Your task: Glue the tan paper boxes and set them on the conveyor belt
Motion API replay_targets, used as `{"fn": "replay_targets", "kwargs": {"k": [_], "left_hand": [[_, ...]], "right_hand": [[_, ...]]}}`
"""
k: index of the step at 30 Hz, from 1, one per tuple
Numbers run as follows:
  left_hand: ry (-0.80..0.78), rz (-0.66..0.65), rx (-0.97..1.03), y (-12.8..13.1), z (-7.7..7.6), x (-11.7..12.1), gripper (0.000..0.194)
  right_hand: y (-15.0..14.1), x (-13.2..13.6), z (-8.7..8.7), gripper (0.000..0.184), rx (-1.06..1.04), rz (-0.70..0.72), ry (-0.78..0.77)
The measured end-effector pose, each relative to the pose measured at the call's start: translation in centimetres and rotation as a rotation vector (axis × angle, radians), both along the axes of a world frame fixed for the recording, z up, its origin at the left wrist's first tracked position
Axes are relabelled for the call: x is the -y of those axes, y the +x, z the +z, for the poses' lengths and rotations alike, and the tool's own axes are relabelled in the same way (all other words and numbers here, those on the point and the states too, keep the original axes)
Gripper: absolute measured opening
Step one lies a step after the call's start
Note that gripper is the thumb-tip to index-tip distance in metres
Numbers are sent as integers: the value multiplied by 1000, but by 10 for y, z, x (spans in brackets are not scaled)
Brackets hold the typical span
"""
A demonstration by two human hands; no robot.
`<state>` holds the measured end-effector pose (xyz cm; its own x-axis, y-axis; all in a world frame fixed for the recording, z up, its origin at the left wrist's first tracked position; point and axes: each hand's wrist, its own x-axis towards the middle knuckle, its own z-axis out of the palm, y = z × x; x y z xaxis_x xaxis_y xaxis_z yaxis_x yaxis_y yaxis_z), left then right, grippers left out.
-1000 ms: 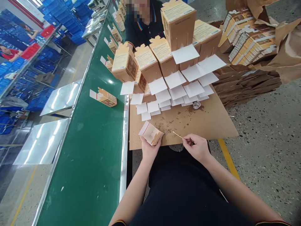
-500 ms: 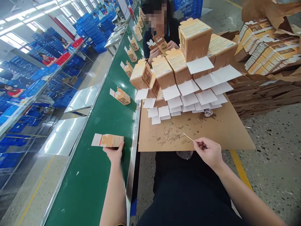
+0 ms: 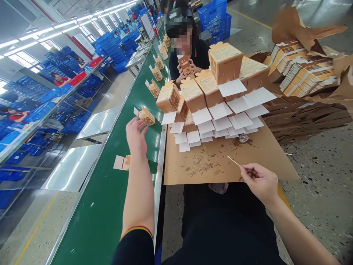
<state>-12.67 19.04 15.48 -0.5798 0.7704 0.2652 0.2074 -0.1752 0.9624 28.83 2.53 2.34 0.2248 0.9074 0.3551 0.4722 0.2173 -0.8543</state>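
Note:
My left hand [image 3: 136, 136] reaches forward over the green conveyor belt [image 3: 110, 195] with its fingers apart. It is right by a small upright brown carton [image 3: 148, 117] with a white flap; whether the fingertips touch it, I cannot tell. Beneath my left forearm another carton [image 3: 127, 162] lies on the belt, its white flap with a red strip pointing left and its rest mostly hidden. My right hand [image 3: 260, 181] pinches a thin cotton swab [image 3: 234, 160], tip pointing up and left above the brown board [image 3: 264, 162]. Dark wet-looking spots mark that board.
Stacked cartons [image 3: 226, 62] with white flaps stand at the board's back. A small clear round object [image 3: 243, 138] sits before them. More cartons [image 3: 157, 73] line the belt. Across the stack, a co-worker [image 3: 202, 53] holds a carton. Brown paper with flat carton bundles [image 3: 306, 77] lies right.
My left hand has let go of the near carton and moved forward along the belt to the one beyond. My right hand, still pinching the swab, has shifted slightly right.

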Motion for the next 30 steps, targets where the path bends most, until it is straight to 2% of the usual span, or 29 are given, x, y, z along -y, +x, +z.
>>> {"fn": "replay_targets", "kwargs": {"k": [2,4,6,8,11,14,17,19,20,22,25,28,30], "left_hand": [[-226,-115,54,14,23,-56,48],[-421,-180,16,28,32,-94,56],[-528,-232,-29,39,32,-114,59],[-530,-246,-39,46,27,-120,56],[-444,-207,-6,49,24,-112,46],[-235,-208,151,48,33,-89,30],[4,-259,253,44,44,-43,30],[70,-367,246,41,40,-1,39],[77,-427,247,41,32,23,46],[5,-492,277,43,4,68,65],[-193,-471,349,52,-57,122,84],[-321,-395,373,64,-115,152,86],[-344,-363,372,72,-139,161,84]], "right_hand": [[-4,0,6,28,-13,19,7],[-5,3,9,25,-25,10,25],[-4,9,9,23,-27,-25,40],[0,14,7,23,-22,-61,42],[12,10,5,25,-2,-115,31],[31,-12,9,25,65,-168,-5],[51,-46,15,20,173,-164,-80],[61,-69,16,20,248,-109,-129],[64,-80,16,21,284,-75,-144],[68,-97,13,25,347,-18,-148],[70,-113,8,32,406,30,-146],[74,-118,9,36,419,53,-179],[79,-114,13,33,397,46,-187]]}}
